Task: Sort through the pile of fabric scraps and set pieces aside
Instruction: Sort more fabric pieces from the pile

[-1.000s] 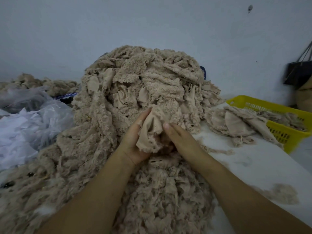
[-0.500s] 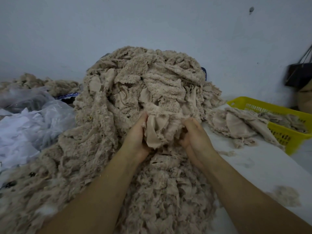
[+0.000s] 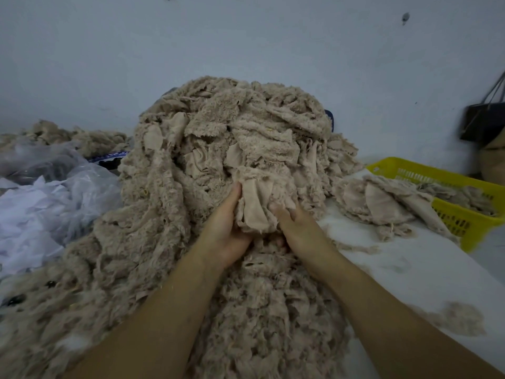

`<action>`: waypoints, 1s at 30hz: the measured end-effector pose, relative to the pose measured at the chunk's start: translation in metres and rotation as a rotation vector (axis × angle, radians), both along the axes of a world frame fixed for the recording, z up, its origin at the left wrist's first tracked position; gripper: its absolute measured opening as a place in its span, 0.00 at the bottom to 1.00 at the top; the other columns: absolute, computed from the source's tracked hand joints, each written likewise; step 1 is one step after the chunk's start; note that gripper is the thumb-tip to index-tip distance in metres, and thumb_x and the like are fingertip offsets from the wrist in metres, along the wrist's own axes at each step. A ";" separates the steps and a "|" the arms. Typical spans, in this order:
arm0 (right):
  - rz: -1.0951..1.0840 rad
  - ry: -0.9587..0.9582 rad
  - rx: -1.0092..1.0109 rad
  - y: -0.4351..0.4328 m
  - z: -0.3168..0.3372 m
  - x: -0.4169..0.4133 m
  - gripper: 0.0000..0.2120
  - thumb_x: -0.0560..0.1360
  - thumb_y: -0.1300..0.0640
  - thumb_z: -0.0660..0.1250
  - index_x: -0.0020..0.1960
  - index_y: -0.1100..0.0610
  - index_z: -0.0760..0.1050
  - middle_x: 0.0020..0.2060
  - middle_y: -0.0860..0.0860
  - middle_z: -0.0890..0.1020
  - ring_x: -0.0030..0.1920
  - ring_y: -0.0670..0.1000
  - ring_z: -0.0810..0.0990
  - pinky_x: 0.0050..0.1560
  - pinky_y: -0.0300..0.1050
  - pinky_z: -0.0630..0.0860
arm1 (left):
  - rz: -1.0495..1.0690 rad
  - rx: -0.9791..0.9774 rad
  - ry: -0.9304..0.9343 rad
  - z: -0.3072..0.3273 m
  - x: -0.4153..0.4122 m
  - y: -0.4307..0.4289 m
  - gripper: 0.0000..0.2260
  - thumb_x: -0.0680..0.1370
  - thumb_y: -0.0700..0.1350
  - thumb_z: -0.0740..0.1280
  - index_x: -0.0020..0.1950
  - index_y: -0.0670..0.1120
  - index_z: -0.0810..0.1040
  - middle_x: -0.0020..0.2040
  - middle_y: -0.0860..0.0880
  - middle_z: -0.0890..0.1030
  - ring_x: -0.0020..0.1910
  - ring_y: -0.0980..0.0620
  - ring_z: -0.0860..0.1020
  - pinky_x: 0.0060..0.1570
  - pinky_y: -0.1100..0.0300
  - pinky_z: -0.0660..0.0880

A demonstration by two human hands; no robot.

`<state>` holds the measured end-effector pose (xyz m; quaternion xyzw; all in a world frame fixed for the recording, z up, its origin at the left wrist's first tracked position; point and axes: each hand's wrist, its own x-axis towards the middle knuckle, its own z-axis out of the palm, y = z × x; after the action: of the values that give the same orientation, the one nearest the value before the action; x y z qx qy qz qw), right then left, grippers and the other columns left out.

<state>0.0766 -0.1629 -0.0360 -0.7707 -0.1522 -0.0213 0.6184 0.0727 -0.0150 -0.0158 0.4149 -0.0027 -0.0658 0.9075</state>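
Both hands at work on a tall pile of beige fabric scraps [image 3: 218, 138] heaped on a white tabletop [image 3: 382, 272] against a pale wall [image 3: 246, 45]. At the front of the pile, about halfway up its slope, I hold one bunched scrap [image 3: 257, 206], its smooth backing turned towards me and its fuzzy face folded over the top. My left hand [image 3: 224, 228] is cupped round the scrap's left side, fingers lying up along the cloth; my right hand [image 3: 297, 228] grips it from the right, fingertips [image 3: 276, 209] curled into the folds (the thumbs are hidden under the fabric). The scrap touches the pile behind and below it, and I cannot tell whether it is free of it. To my right, a smaller stack of pieces [image 3: 382, 201] lies on the tabletop and spills over the near rim of a yellow slotted basket [image 3: 464, 222], which holds more scraps. A tuft of lint [image 3: 459, 318] sits alone near the tabletop's right edge. To my left, a crumpled clear plastic bag [image 3: 68, 192] rests beside the pile, with another low heap of scraps [image 3: 68, 135] behind it. A dark bag [image 3: 483, 121] hangs at the far right.
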 end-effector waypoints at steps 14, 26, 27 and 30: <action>-0.084 -0.132 0.250 -0.008 0.017 -0.006 0.20 0.76 0.37 0.57 0.30 0.44 0.60 0.24 0.44 0.63 0.24 0.45 0.60 0.27 0.42 0.60 | 0.389 -0.466 0.056 -0.010 0.025 0.042 0.13 0.85 0.45 0.56 0.56 0.42 0.78 0.44 0.46 0.78 0.35 0.55 0.72 0.39 0.60 0.72; -0.081 -0.265 -0.134 -0.003 0.005 -0.006 0.16 0.79 0.43 0.63 0.37 0.51 0.71 0.43 0.45 0.72 0.38 0.39 0.72 0.40 0.29 0.68 | 0.105 -0.329 -0.034 -0.007 0.007 0.011 0.23 0.85 0.49 0.53 0.50 0.43 0.88 0.58 0.40 0.83 0.55 0.44 0.83 0.55 0.50 0.80; -0.067 -0.250 -0.141 -0.002 0.005 -0.006 0.12 0.78 0.43 0.65 0.42 0.50 0.73 0.47 0.45 0.72 0.41 0.37 0.73 0.41 0.27 0.69 | 0.095 -0.319 -0.015 -0.007 0.006 0.010 0.21 0.85 0.48 0.54 0.52 0.43 0.87 0.63 0.39 0.81 0.61 0.43 0.80 0.64 0.48 0.76; 0.011 -0.218 -0.195 0.002 0.003 -0.008 0.07 0.79 0.45 0.65 0.47 0.47 0.72 0.46 0.45 0.74 0.40 0.36 0.73 0.37 0.29 0.69 | 0.013 -0.252 -0.044 -0.007 0.003 0.003 0.22 0.85 0.47 0.53 0.52 0.45 0.87 0.63 0.38 0.81 0.63 0.42 0.80 0.64 0.48 0.76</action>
<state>0.0686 -0.1605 -0.0328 -0.8193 -0.2241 -0.0867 0.5205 0.0754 -0.0118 -0.0231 0.2989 -0.0281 -0.0500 0.9525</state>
